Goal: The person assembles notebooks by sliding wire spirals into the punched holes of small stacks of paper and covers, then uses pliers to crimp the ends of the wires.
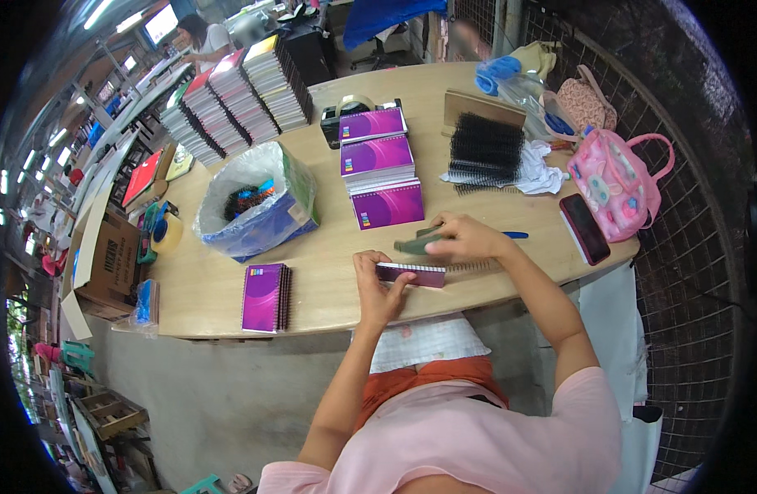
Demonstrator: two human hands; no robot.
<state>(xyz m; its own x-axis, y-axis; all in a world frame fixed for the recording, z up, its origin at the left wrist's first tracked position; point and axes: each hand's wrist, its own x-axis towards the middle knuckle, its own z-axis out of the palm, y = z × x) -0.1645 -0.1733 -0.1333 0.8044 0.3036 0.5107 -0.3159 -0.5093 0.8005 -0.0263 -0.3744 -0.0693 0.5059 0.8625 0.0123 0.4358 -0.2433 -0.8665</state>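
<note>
My left hand (378, 288) is closed round a small purple notebook (420, 276), held on edge near the front of the table. My right hand (465, 237) grips a dark green, flat-looking object (417, 245) just above that notebook; motion blurs it and I cannot make out its kind. A thin dark wire coil (473, 267) sticks out to the right of the notebook's edge. To the left lies a pile of bound purple notebooks (265, 298) with dark coils along one side. Beyond my hands, purple-covered notebooks (387, 204) stand in a row of stacks.
A bundle of black binding coils (485, 148) lies at the right, near a phone (586, 230) and a pink bag (617, 185). Leftward are a plastic-lined box (259, 202), a tape dispenser (166, 230) and a carton (107, 263). Tall notebook stacks (243, 95) stand behind.
</note>
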